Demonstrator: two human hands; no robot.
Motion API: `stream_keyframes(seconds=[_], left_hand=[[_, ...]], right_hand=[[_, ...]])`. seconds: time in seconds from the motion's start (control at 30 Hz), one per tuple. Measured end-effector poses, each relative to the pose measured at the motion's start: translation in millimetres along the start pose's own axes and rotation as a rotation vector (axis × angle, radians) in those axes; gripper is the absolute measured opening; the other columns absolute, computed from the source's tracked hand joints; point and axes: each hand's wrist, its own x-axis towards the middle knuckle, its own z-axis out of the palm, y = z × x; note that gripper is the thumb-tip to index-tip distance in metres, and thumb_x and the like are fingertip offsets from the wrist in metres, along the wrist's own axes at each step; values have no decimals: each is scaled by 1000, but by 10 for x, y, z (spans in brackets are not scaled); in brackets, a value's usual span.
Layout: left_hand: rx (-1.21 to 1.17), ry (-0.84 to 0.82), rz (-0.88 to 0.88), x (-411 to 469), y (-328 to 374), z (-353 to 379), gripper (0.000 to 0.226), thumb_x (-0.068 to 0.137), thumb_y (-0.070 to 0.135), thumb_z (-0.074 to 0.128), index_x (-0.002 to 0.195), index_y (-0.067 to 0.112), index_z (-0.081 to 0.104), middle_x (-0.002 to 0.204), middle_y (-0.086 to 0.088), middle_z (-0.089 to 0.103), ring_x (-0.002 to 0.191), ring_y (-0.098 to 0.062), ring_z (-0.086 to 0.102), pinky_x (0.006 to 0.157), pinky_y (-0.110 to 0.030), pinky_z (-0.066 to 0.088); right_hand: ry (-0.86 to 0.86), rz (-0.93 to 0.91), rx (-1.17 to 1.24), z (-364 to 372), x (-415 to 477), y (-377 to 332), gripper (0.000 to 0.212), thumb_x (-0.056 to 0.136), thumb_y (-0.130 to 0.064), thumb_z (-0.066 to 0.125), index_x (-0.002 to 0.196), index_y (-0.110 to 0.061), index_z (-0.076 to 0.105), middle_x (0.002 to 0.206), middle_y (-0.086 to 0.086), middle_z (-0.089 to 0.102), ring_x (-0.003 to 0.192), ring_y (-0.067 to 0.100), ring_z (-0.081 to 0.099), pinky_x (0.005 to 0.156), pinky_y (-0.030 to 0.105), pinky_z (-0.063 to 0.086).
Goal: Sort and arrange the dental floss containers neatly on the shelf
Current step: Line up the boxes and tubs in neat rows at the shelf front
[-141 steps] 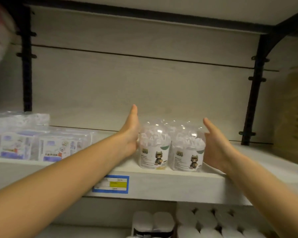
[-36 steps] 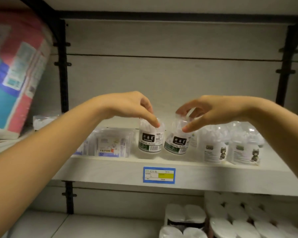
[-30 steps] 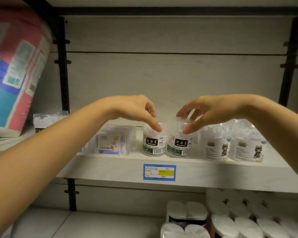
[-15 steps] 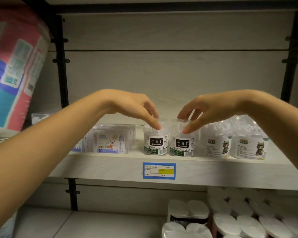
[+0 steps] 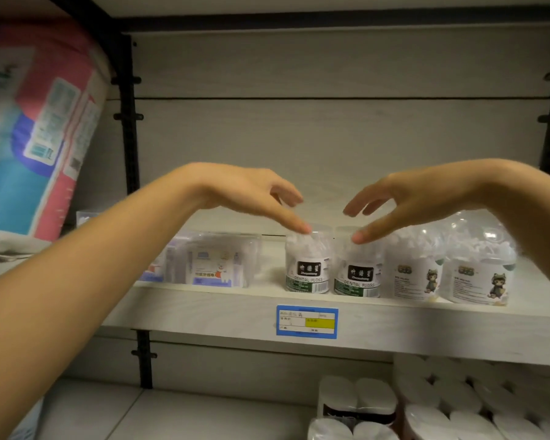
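Observation:
Two clear dental floss jars with black-and-green labels stand side by side at the front of the white shelf (image 5: 204,309): the left jar (image 5: 308,265) and the right jar (image 5: 358,271). My left hand (image 5: 245,192) hovers over the left jar with fingers spread, one fingertip just touching its lid. Above the right jar my right hand (image 5: 416,198) is spread the same way, thumb tip on the lid. Neither hand grips anything. To the right stand two taller floss jars with cat labels (image 5: 413,274) (image 5: 480,277).
Flat clear floss packs (image 5: 216,260) lie on the shelf left of the jars. A blue price tag (image 5: 307,322) is on the shelf edge. A big pink-and-blue package (image 5: 35,128) leans at the far left. Wrapped paper rolls (image 5: 442,401) fill the lower right shelf.
Both hands set the two black-labelled jars down beside the cat-label jars, then spread their fingers and let go of the lids. The jars now stand on the shelf.

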Motion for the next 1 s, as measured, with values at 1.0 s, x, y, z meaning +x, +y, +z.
stream_keyframes(seconds=[1.0], left_hand=[[91,-54,-324,-803,-2440,-675,50,88,33,60,128,6,50,128,-14,53,112,-29,55,94,-42,49]], right_hand=[[165,51,12,497,2092,-2494,69,72,-58,64,125,-15,52,119,5,62,96,20,60,81,29,48]])
